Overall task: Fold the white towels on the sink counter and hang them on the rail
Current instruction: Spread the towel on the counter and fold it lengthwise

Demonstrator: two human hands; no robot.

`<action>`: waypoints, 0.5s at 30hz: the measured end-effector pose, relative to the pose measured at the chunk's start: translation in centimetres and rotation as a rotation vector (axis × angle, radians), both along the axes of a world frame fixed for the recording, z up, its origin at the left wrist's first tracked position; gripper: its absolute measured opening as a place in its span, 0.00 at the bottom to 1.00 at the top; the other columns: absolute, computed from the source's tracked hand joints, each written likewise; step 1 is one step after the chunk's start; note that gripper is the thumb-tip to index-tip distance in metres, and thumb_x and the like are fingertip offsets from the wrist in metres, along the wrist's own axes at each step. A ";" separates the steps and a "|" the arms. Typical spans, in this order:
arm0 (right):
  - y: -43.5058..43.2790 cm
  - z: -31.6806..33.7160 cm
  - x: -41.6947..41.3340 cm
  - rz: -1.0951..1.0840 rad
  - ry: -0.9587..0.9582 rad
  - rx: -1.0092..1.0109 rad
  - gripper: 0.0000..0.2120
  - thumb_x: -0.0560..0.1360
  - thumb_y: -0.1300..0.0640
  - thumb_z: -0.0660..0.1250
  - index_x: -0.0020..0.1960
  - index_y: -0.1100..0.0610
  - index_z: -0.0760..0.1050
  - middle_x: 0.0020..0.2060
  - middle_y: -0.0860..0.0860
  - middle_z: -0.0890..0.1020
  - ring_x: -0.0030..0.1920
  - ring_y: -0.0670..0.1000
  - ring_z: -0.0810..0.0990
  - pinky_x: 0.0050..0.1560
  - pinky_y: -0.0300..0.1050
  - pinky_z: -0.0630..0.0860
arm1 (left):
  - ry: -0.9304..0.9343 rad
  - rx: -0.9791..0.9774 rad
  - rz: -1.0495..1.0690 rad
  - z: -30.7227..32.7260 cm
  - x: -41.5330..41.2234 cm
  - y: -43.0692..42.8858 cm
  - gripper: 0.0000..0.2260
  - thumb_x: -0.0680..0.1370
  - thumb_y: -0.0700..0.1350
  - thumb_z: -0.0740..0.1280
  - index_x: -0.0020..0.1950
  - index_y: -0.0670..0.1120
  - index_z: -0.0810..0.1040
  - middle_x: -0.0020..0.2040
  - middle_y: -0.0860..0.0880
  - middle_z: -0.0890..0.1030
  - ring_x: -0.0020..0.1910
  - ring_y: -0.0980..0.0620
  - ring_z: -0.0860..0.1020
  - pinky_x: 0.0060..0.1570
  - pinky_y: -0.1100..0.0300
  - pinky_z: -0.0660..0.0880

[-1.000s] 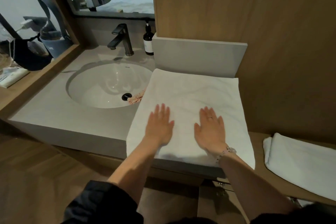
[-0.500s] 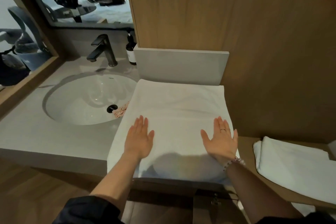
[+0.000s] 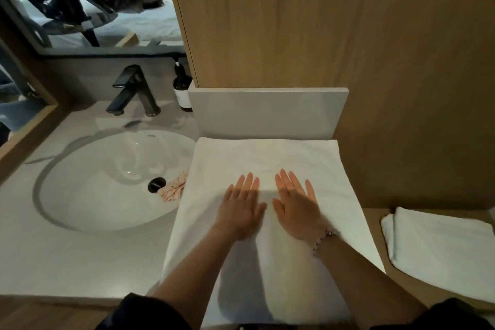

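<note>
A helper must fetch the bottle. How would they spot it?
Start at the round sink. Behind it stands a black tap; the bottle is just right of that, beside the grey panel. It alone is dark with a pale label.

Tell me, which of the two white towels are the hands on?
The spread towel beside the basin: the left hand and right hand lie flat on it. The folded towel at far right lies untouched.
</note>
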State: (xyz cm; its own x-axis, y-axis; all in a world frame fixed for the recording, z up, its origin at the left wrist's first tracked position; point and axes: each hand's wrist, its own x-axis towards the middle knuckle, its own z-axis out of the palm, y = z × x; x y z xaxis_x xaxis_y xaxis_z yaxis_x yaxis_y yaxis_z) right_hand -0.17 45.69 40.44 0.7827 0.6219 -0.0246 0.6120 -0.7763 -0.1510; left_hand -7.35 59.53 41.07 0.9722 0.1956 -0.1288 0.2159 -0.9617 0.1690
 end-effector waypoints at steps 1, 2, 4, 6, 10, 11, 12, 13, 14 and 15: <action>0.0 -0.2 0.3 0.000 0.018 -0.006 0.33 0.75 0.42 0.39 0.77 0.53 0.50 0.77 0.50 0.51 0.77 0.53 0.48 0.71 0.50 0.39 | 0.004 0.010 -0.006 -0.2 0.1 0.4 0.28 0.81 0.59 0.44 0.78 0.49 0.42 0.78 0.49 0.41 0.76 0.49 0.39 0.72 0.53 0.36; 0.0 -0.1 0.6 -0.014 0.039 -0.011 0.33 0.75 0.41 0.40 0.78 0.52 0.48 0.77 0.49 0.47 0.77 0.53 0.45 0.72 0.50 0.37 | 0.012 0.018 -0.012 -0.4 0.3 0.8 0.29 0.80 0.61 0.43 0.77 0.50 0.41 0.78 0.49 0.39 0.76 0.49 0.37 0.71 0.51 0.34; 0.0 0.2 1.4 -0.067 0.058 0.003 0.32 0.77 0.38 0.42 0.78 0.51 0.47 0.77 0.48 0.46 0.77 0.53 0.43 0.73 0.50 0.38 | 0.031 0.028 -0.026 -0.4 0.7 1.7 0.30 0.79 0.63 0.42 0.77 0.51 0.40 0.77 0.49 0.38 0.75 0.49 0.35 0.72 0.49 0.34; -0.4 0.1 2.2 -0.159 0.083 0.015 0.31 0.79 0.38 0.43 0.78 0.51 0.46 0.77 0.48 0.46 0.77 0.52 0.41 0.74 0.49 0.40 | 0.031 0.008 -0.029 -0.3 1.2 2.6 0.31 0.79 0.64 0.42 0.77 0.51 0.39 0.77 0.49 0.37 0.75 0.49 0.35 0.73 0.49 0.36; -3.4 -0.2 4.2 -0.361 0.101 -0.040 0.33 0.76 0.38 0.34 0.78 0.51 0.42 0.77 0.47 0.42 0.76 0.48 0.38 0.75 0.48 0.38 | 0.008 -0.019 0.088 -0.3 1.8 5.0 0.33 0.77 0.62 0.38 0.77 0.46 0.41 0.77 0.47 0.39 0.76 0.49 0.37 0.73 0.53 0.37; -4.2 -0.1 4.6 -0.393 0.124 -0.056 0.30 0.79 0.40 0.37 0.77 0.51 0.41 0.77 0.46 0.41 0.76 0.47 0.37 0.75 0.48 0.37 | 0.005 -0.033 0.121 -0.3 1.9 5.6 0.33 0.77 0.60 0.38 0.78 0.45 0.41 0.78 0.46 0.40 0.76 0.49 0.38 0.73 0.54 0.38; -4.7 -0.1 4.8 -0.419 0.139 -0.068 0.28 0.80 0.42 0.39 0.77 0.51 0.40 0.77 0.46 0.40 0.76 0.47 0.37 0.75 0.49 0.36 | 0.004 -0.046 0.149 -0.2 2.0 6.0 0.33 0.77 0.60 0.38 0.77 0.44 0.42 0.78 0.46 0.41 0.76 0.49 0.39 0.74 0.54 0.39; -4.9 0.1 5.0 -0.444 0.142 -0.076 0.28 0.81 0.43 0.40 0.77 0.52 0.40 0.77 0.46 0.40 0.76 0.48 0.37 0.74 0.50 0.36 | 0.007 -0.050 0.177 -0.2 2.2 6.4 0.33 0.77 0.60 0.38 0.77 0.43 0.42 0.78 0.45 0.42 0.77 0.49 0.40 0.75 0.54 0.40; -5.0 0.3 5.2 -0.474 0.146 -0.078 0.28 0.81 0.44 0.41 0.78 0.53 0.40 0.77 0.46 0.41 0.76 0.49 0.37 0.74 0.51 0.36 | 0.021 -0.051 0.218 0.1 2.3 6.5 0.33 0.77 0.60 0.39 0.77 0.42 0.42 0.78 0.45 0.42 0.77 0.48 0.41 0.75 0.53 0.40; -4.8 0.5 5.4 -0.511 0.138 -0.067 0.29 0.81 0.44 0.42 0.78 0.55 0.41 0.77 0.48 0.41 0.76 0.50 0.38 0.74 0.51 0.37 | 0.042 -0.047 0.271 0.3 2.7 6.5 0.32 0.79 0.59 0.41 0.77 0.41 0.42 0.78 0.44 0.41 0.77 0.47 0.41 0.74 0.52 0.40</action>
